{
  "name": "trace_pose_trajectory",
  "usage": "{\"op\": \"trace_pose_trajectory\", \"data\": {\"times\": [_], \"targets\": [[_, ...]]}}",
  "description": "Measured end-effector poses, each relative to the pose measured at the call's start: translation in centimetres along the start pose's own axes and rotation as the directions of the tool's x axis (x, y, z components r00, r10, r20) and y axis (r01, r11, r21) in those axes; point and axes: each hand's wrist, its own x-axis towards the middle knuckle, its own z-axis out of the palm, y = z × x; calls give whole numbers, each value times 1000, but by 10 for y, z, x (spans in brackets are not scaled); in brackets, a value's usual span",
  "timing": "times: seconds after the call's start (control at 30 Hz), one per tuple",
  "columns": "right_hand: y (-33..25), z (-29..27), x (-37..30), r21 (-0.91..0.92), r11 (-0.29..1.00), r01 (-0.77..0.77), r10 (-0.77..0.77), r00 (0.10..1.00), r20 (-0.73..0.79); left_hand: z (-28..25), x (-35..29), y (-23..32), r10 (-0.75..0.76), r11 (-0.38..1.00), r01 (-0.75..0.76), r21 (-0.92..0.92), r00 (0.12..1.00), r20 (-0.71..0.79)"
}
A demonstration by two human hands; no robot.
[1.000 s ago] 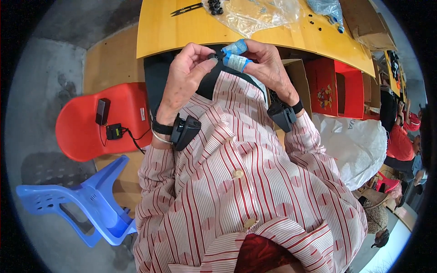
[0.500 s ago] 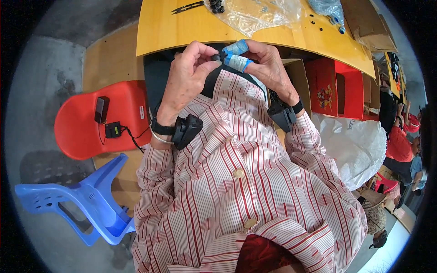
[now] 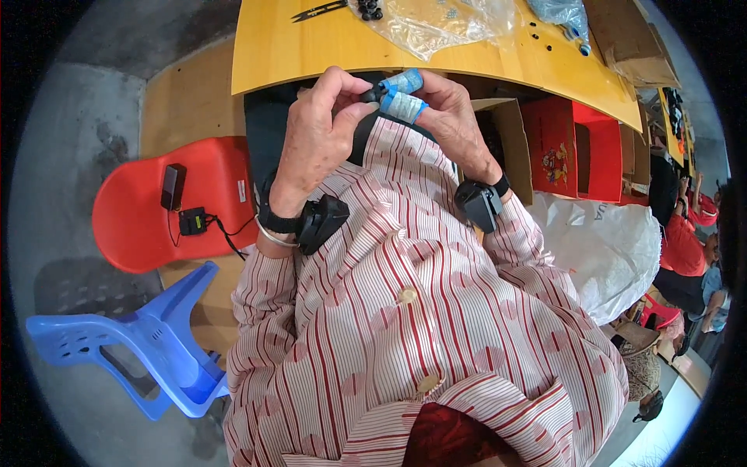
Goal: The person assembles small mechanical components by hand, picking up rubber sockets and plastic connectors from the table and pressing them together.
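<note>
Just off the near edge of the yellow table (image 3: 311,58), both hands meet over a small black part (image 3: 373,93). Thumb and fingers of my left hand (image 3: 321,124) pinch it from the left. My right hand (image 3: 443,109) closes on its other side, with blue-edged pale tape wrapped round the thumb and forefinger. The part's exact kind is too small and covered to tell. On the table lie a clear plastic bag (image 3: 424,35), several small black parts (image 3: 369,9) and black thread snips (image 3: 320,12).
A red chair (image 3: 132,210) with a black box and cables stands at left, beside a blue plastic stool (image 3: 167,342). Right of my lap are a cardboard box (image 3: 513,148), a red box (image 3: 548,148) and a white sack (image 3: 607,249). Other people sit at far right.
My right hand and wrist have shifted slightly to the left, turning a little. My left hand stays almost in place, and both still grip the small black part.
</note>
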Motion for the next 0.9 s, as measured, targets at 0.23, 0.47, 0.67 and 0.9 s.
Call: {"op": "trace_pose_trajectory", "data": {"times": [0.23, 0.47, 0.67, 0.9], "targets": [[11, 6, 0, 116, 993, -17, 20, 999, -31, -3, -2, 11, 32, 989, -31, 146, 999, 1], [4, 9, -3, 69, 998, 5, -3, 1000, -25, -6, -3, 17, 136, 969, -139, 203, 990, 27], [-2, 10, -4, -7, 1000, 11, -11, 1000, -12, -7, -6, 19, 154, 967, -157, 201, 988, 27], [-4, 11, -5, -39, 997, 60, -60, 998, 4, -8, -7, 20, 210, 950, -209, 233, 977, 25]]}}
